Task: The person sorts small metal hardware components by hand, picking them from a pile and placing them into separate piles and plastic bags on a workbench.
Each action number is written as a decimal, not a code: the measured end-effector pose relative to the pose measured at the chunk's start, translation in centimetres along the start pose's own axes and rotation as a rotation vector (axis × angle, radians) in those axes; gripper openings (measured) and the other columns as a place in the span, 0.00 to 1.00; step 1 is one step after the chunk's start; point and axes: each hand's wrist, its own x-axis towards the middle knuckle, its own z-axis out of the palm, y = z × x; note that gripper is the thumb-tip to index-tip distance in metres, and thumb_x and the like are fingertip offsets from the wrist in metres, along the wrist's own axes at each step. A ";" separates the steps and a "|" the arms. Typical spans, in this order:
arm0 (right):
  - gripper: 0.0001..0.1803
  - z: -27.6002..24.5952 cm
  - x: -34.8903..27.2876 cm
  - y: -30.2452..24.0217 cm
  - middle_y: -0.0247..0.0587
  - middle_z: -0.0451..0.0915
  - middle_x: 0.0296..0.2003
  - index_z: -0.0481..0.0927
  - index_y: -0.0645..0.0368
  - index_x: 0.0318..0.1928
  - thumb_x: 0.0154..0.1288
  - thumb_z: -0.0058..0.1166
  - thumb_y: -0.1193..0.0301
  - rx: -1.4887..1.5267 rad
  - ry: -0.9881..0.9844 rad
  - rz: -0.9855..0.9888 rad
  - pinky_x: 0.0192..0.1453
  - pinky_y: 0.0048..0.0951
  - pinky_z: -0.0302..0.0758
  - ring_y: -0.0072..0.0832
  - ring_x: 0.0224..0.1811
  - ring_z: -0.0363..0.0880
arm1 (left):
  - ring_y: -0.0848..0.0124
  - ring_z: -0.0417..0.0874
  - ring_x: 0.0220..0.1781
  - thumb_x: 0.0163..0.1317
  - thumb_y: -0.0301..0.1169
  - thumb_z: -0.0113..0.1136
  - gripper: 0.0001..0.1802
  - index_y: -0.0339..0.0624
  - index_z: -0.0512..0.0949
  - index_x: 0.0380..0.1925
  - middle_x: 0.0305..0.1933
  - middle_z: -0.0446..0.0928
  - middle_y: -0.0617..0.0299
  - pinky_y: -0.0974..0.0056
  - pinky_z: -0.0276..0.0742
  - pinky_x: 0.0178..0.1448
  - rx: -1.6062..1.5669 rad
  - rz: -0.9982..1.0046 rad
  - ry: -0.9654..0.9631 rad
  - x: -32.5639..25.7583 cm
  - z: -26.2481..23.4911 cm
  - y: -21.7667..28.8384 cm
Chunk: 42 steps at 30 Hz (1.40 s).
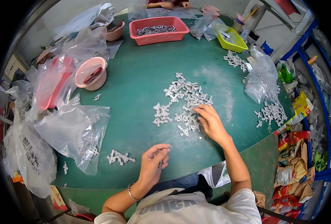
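Observation:
A loose pile of small silver-grey metal parts (184, 89) lies spread over the middle of the green table. My right hand (212, 125) reaches onto the pile's near right side, fingers stretched out and fingertips at the parts; nothing shows in its grasp. Close to the near table edge, my left hand (153, 164) is closed, palm turned up. A bit of a small metal part (170, 147) shows at its thumb and fingertip, and grey metal shows between the curled fingers. A smaller heap of the same parts (120, 157) sits left of that hand.
Clear plastic bags (74, 128) holding parts crowd the left side. A pink basket (91, 84) with a red-handled tool stands behind them. A red tub (159, 22) of parts and a yellow-green basket (232, 44) stand far back. More parts (272, 113) lie right. Another person's hands (173, 5) are opposite.

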 end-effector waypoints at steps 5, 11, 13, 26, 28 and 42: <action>0.08 0.5 1.3 0.6 0.40 0.77 0.40 0.78 0.63 0.36 0.53 0.53 0.80 -0.143 -0.110 0.008 0.53 0.33 0.63 0.35 0.48 0.69 | 0.79 0.66 0.25 0.61 0.24 0.54 0.09 0.35 0.75 0.41 0.34 0.73 0.63 0.76 0.60 0.24 0.028 0.002 -0.019 -0.2 0.3 0.1; 0.04 0.4 -2.3 -2.3 0.40 0.81 0.27 0.78 0.65 0.33 0.60 0.55 0.76 0.479 0.157 0.379 0.38 0.24 0.71 0.25 0.30 0.77 | 0.81 0.64 0.25 0.61 0.24 0.54 0.12 0.36 0.74 0.45 0.35 0.73 0.64 0.77 0.57 0.24 0.067 0.047 -0.034 0.2 0.5 0.0; 0.05 0.2 -3.9 -4.4 0.39 0.81 0.29 0.78 0.66 0.33 0.62 0.53 0.76 0.890 0.131 0.548 0.40 0.22 0.72 0.20 0.33 0.77 | 0.82 0.63 0.25 0.60 0.22 0.54 0.14 0.36 0.73 0.47 0.35 0.73 0.64 0.77 0.56 0.24 0.122 0.073 -0.035 0.2 1.2 0.2; 0.03 -0.6 -5.8 -9.1 0.43 0.80 0.28 0.77 0.68 0.31 0.59 0.53 0.80 0.977 0.053 0.330 0.41 0.28 0.71 0.27 0.32 0.77 | 0.84 0.70 0.32 0.55 0.22 0.62 0.13 0.37 0.79 0.42 0.33 0.76 0.69 0.77 0.65 0.35 0.427 0.307 -0.101 -0.8 1.9 1.1; 0.04 -0.7 -5.7 -9.1 0.43 0.79 0.28 0.78 0.68 0.32 0.54 0.56 0.81 0.738 0.114 0.145 0.38 0.29 0.70 0.30 0.30 0.76 | 0.84 0.70 0.31 0.56 0.23 0.61 0.13 0.37 0.78 0.42 0.33 0.76 0.68 0.77 0.65 0.35 0.428 0.318 -0.091 -0.9 2.0 1.2; 0.14 -1.3 -6.0 -10.2 0.40 0.81 0.32 0.81 0.63 0.35 0.42 0.64 0.80 0.078 0.291 -0.357 0.33 0.28 0.64 0.31 0.30 0.78 | 0.82 0.64 0.24 0.59 0.25 0.58 0.13 0.32 0.77 0.44 0.29 0.72 0.64 0.75 0.57 0.26 0.278 0.148 -0.150 -2.1 2.3 2.4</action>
